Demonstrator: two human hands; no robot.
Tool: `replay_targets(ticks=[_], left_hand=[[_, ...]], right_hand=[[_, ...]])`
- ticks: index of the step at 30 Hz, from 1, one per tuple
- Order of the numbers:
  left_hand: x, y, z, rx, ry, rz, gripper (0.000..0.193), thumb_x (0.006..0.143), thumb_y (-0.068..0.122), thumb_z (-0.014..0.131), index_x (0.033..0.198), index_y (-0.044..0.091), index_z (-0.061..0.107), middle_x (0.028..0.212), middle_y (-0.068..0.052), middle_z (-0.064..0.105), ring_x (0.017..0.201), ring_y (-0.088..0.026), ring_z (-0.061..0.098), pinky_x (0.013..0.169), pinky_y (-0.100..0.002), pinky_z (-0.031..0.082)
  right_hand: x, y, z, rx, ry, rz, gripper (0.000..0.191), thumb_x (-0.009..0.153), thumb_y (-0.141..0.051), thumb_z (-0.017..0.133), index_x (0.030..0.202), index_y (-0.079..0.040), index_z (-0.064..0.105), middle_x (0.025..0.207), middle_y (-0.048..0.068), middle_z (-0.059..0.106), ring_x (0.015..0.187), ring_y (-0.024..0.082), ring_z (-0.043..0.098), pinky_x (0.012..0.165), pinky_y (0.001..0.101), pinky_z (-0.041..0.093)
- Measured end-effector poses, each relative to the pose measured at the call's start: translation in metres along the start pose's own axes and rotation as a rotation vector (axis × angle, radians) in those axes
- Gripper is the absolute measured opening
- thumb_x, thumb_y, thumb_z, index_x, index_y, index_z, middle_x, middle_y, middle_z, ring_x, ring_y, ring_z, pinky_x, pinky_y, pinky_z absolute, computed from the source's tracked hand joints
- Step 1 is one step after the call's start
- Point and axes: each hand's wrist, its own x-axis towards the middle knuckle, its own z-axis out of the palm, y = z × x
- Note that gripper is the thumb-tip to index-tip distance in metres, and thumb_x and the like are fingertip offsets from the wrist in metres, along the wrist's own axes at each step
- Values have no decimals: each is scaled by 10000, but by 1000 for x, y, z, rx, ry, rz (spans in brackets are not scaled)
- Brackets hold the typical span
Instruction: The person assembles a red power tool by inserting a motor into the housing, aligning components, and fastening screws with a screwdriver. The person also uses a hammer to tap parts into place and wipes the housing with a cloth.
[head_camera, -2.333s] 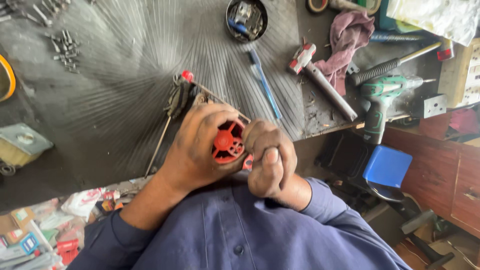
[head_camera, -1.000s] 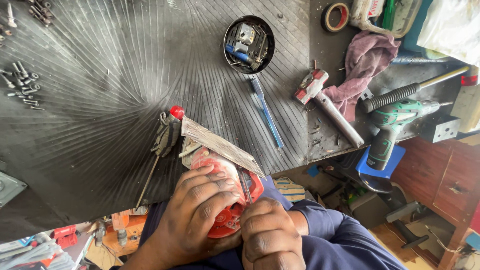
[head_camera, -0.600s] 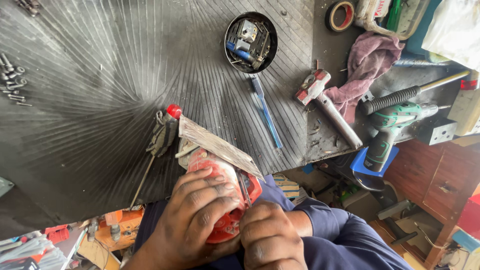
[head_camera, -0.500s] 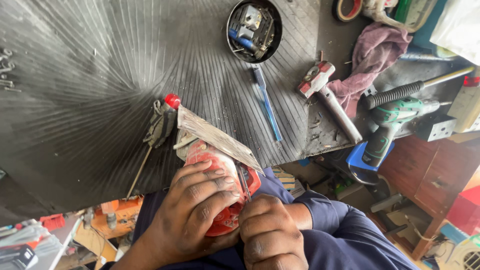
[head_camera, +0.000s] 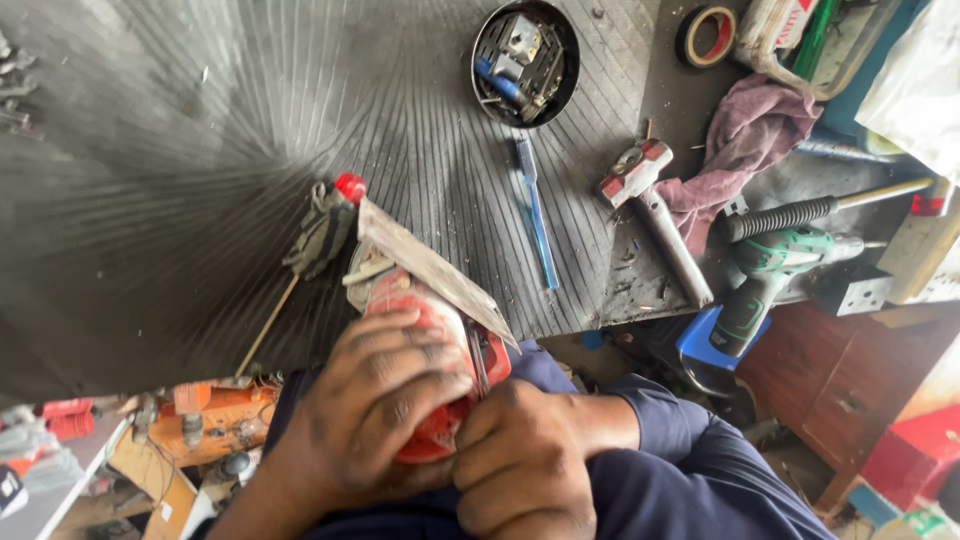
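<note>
A red power tool (head_camera: 430, 350) is held at the near edge of the dark ribbed tabletop (head_camera: 200, 150), just in front of the person's chest. It is gripped by the left hand (head_camera: 375, 410), whose fingers (head_camera: 400, 350) are wrapped over the top of the red housing and closed firmly around it, knuckles up and the wrist angled in from the lower left. The right hand (head_camera: 520, 460) is curled into a near fist against the tool's lower right end, touching the housing there; whether something small is pinched inside those fingers cannot be told (they are folded inward and hide it). A flat grey metal plate (head_camera: 430, 265) is seen slanting across the upper side of the tool, one end raised toward the tabletop's middle.

Just beyond the tool, a red-tipped tool with a dark wrapped grip (head_camera: 325, 225) is laid on the tabletop. Farther off, a blue screwdriver (head_camera: 535, 220) and a hammer (head_camera: 655, 215) are laid side by side, well apart from the hands. A round black dish of small parts (head_camera: 525, 50) is placed near the far edge, a pink rag (head_camera: 750, 135) and a roll of tape (head_camera: 705, 30) to its right. A green cordless drill (head_camera: 770, 275) is set at the right.
</note>
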Motion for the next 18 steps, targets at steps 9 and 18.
replay_targets(ticks=[9,18], left_hand=[[11,0,3,94,91,40,535,730,150,885,1171,48,599,1208,-98,646,1189,-318,653,1122,-488,517],[12,-1,0,146,86,51,721,686,323,949,1238,37,583,1246,-142,627,1155,-328,623,1021,-433,519]], right_hand=[[2,16,48,-386,747,-220,374,1032,-228,457,678,-109,479,626,-14,511,454,131,446,398,317,412],[-43,3,27,-101,698,374,559,1084,-581,424,969,-34,432,846,100,477,762,244,470,733,419,440]])
